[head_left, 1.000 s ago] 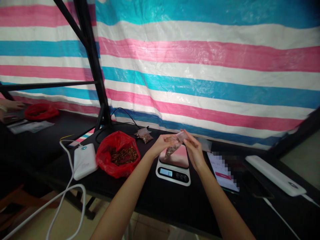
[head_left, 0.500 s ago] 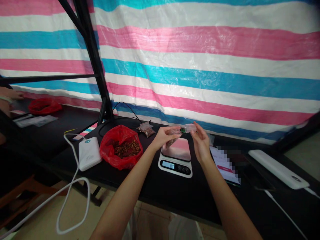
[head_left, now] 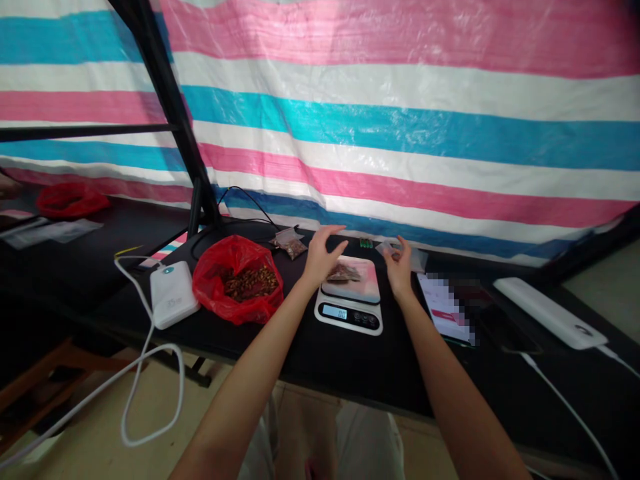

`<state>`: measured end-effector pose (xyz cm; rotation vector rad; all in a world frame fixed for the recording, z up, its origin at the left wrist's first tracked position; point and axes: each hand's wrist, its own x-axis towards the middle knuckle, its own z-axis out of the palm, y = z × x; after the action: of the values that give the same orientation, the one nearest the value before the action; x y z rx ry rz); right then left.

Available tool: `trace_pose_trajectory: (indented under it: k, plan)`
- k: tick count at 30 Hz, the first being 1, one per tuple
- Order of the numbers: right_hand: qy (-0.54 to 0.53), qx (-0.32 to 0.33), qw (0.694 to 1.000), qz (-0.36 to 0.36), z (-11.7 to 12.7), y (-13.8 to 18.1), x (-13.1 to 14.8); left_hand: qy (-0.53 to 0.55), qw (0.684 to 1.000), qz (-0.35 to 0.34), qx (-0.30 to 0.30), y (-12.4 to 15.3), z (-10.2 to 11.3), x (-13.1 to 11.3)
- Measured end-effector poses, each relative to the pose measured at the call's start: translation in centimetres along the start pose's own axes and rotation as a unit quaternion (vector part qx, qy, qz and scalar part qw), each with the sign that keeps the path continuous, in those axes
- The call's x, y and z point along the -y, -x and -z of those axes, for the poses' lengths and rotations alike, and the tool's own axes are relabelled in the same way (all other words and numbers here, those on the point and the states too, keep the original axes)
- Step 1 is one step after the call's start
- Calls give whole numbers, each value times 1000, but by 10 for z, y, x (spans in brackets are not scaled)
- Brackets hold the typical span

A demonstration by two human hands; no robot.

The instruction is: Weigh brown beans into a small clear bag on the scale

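Observation:
My left hand [head_left: 323,257] is open at the left edge of the kitchen scale [head_left: 347,319], thumb and fingers apart. A small clear bag with brown contents [head_left: 344,272] is at the shiny weighing plate, just beneath that hand; whether it rests fully on it I cannot tell. The display reads about 0.0. To the right of the scale, my right hand [head_left: 399,267] pinches a clear plastic bag [head_left: 386,248]. Another clear bag [head_left: 419,260] lies behind its fingers. Small green items [head_left: 367,243] sit behind the scale.
Left of the scale stands a red plastic bag [head_left: 205,280] of brown pieces, beside a white power bank [head_left: 173,297]. A filled small bag [head_left: 291,245] lies behind. A phone [head_left: 445,313] and a long white device [head_left: 550,315] with a cable are on the right.
My hands have moved apart. The left has let go of the small filled bag, now at the scale plate. The right has lowered its clear bag to the right. The green items are now uncovered.

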<state>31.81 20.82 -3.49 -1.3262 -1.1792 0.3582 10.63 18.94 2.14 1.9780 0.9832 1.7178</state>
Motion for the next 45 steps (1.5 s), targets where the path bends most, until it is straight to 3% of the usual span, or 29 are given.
trace_pose_trajectory:
  k: [3,6,17,27,31,39,42,45]
  plan:
    - [74,43,994,69,1,2,1,-36,995,2,-89,-6,10,5]
    - [107,64,989,78,0,5,3,-53,992,-7,-116,-7,14,7]
    - [255,80,963,-31,2,10,8,-79,993,-46,-79,-4,8,6]
    - [281,98,954,-41,1,14,14,-91,992,-45,-69,-4,8,9]
    - [306,72,948,-46,2,14,18,-87,994,-45,-57,-3,7,6]
    - [336,-35,938,81,12,17,54,-74,988,-13,-138,1,5,3]
    - [343,2,933,109,18,20,73,-79,988,-14,-132,1,7,3]
    - [373,73,924,45,31,16,84,-92,987,-21,-127,1,8,3]
